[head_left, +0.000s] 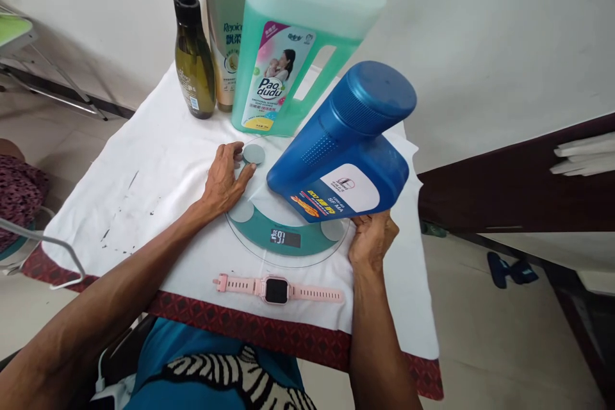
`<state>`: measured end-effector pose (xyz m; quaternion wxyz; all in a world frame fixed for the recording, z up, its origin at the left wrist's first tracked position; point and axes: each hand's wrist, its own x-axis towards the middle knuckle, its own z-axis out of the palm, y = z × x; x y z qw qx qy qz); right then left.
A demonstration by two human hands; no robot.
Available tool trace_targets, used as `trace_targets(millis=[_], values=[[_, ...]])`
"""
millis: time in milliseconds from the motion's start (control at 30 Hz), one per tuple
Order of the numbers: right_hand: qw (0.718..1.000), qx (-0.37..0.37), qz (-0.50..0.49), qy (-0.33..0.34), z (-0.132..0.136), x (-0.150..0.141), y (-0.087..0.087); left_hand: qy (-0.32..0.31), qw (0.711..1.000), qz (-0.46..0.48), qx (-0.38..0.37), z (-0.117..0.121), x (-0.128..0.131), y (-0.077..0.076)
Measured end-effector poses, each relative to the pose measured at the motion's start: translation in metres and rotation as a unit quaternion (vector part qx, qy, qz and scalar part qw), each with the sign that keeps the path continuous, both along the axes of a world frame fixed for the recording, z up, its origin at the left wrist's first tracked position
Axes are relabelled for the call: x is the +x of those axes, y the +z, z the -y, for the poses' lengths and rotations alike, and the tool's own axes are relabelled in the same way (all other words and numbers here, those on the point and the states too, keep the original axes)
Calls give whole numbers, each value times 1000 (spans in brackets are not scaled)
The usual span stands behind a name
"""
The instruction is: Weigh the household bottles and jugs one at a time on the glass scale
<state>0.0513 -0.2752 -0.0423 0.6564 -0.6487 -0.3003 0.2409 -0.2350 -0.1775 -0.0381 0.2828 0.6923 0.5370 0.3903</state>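
Observation:
A blue bottle (307, 170) with a wide screw cap, which looks like motor oil, leans right in view; its base is over the round glass scale (247, 230). The lit digits on the display (285, 238) read roughly 97. My left hand (225, 179) rests at the scale's left edge, thumb and fingers apart around a round metal pad (254, 154). Beside the bottle's lower right side and the scale's right edge is my right hand (372, 240). The bottle hides most of its fingers, so I cannot tell what it grips. A pink watch (277, 290) lies in front.
Behind the scale stand a large green liquid-soap bottle (269, 77), a Rejoice tube (224, 19) and a dark pump bottle (195, 70). A white cloth (158, 166) covers the table. Blue slippers (512, 269) are on the floor at right. Part of another person (22, 186) shows at left.

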Motion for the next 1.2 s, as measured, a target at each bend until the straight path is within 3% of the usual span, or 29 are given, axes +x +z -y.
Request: trace_targets(millis=[467, 667, 733, 833, 1000, 1100, 1200], values=[[1000, 4, -9, 12, -1, 5, -6, -7, 1000, -5, 13, 0, -1, -5], [998, -12, 66, 0, 1, 4, -7, -11, 1000, -7, 16, -1, -1, -5], [993, -7, 116, -11, 6, 0, 4, -8, 1000, -6, 15, -1, -1, -4], [989, 47, 140, -9, 13, -14, 35, -7, 1000, -2, 11, -1, -1, -4], [982, 125, 106, 98, 12, -52, 95, 2, 1000, -6, 9, 5, 1, -1], [983, 69, 151, 77, 4, -71, 114, 8, 997, -35, 71, 14, 3, 6], [982, -5, 186, 37, -4, -78, 118, -18, 993, -47, 110, 26, 6, 12]])
